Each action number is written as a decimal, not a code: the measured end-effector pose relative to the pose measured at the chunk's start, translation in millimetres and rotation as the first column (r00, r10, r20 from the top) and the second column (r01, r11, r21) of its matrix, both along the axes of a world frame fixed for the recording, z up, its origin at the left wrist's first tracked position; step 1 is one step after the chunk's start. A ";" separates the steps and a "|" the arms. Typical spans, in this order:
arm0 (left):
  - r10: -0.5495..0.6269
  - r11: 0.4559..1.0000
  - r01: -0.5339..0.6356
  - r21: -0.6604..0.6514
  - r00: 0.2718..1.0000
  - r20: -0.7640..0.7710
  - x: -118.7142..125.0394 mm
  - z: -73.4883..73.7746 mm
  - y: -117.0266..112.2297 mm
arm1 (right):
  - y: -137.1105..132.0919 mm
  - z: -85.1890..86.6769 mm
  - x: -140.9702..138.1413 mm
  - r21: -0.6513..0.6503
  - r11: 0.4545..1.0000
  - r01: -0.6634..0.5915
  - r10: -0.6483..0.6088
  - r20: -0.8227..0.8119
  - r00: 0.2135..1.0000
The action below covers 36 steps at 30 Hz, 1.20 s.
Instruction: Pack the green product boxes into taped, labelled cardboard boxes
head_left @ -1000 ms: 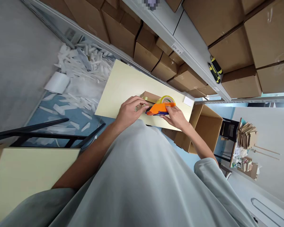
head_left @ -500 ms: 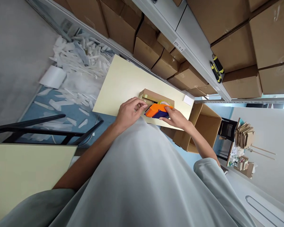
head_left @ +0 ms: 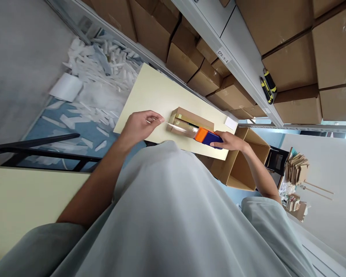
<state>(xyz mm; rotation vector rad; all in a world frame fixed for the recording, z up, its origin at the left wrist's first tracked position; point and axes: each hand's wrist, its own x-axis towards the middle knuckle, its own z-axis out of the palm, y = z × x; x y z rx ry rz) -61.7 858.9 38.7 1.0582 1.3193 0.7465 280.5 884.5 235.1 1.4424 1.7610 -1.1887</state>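
My right hand [head_left: 229,141] grips an orange and dark blue tape dispenser [head_left: 207,137] at the near right side of a small cardboard box [head_left: 194,117]. A strip of clear tape [head_left: 180,130] runs stretched from the dispenser toward my left hand [head_left: 142,127]. The thumb and forefinger of my left hand pinch the free end of that tape, left of the box. The box lies on a pale yellow tabletop [head_left: 150,92], with gold-coloured tape along its upper edge.
Shelves with cardboard boxes [head_left: 187,54] line the far side. Two yellow-black utility knives [head_left: 268,86] lie on a shelf beam. An open carton [head_left: 245,165] stands right of the table. White scraps [head_left: 112,73] cover the floor at left, near a black metal frame [head_left: 40,144].
My hands have moved apart, left hand leftward and right hand rightward with the dispenser. A length of clear tape now spans between them.
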 end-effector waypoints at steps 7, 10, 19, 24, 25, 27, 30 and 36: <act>-0.039 0.983 0.055 -0.174 0.995 0.095 0.3 -21.4 24.4 | 33.2 -22.1 13.6 -0.214 0.946 0.242 -0.272 -0.126 0.954; 0.001 0.974 0.014 -0.227 0.998 0.062 5.1 -28.1 29.8 | 42.0 -41.8 13.8 -0.257 0.934 0.248 -0.289 -0.137 0.947; 0.045 0.950 -0.023 -0.310 0.997 0.064 9.4 -60.1 34.4 | 53.4 -76.8 11.7 -0.299 0.925 0.236 -0.278 -0.105 0.955; 0.062 0.934 -0.035 -0.356 0.996 0.063 16.6 -76.2 39.7 | 56.1 -78.6 10.2 -0.318 0.913 0.258 -0.294 -0.071 0.953; 0.059 0.928 -0.031 -0.370 0.996 0.065 18.2 -80.2 41.5 | 56.5 -79.2 9.6 -0.317 0.911 0.264 -0.299 -0.064 0.952; 0.040 0.915 -0.010 -0.403 0.997 0.066 22.0 -87.9 45.1 | 57.3 -80.7 8.2 -0.319 0.907 0.274 -0.306 -0.051 0.951; 0.008 0.899 0.029 -0.438 0.997 0.083 31.5 -95.4 48.1 | 58.2 -81.8 5.5 -0.320 0.902 0.291 -0.314 -0.021 0.949; -0.007 0.900 0.067 -0.431 0.990 0.139 60.2 -90.2 39.0 | 60.8 -80.3 -0.7 -0.257 0.920 0.297 -0.291 0.061 0.955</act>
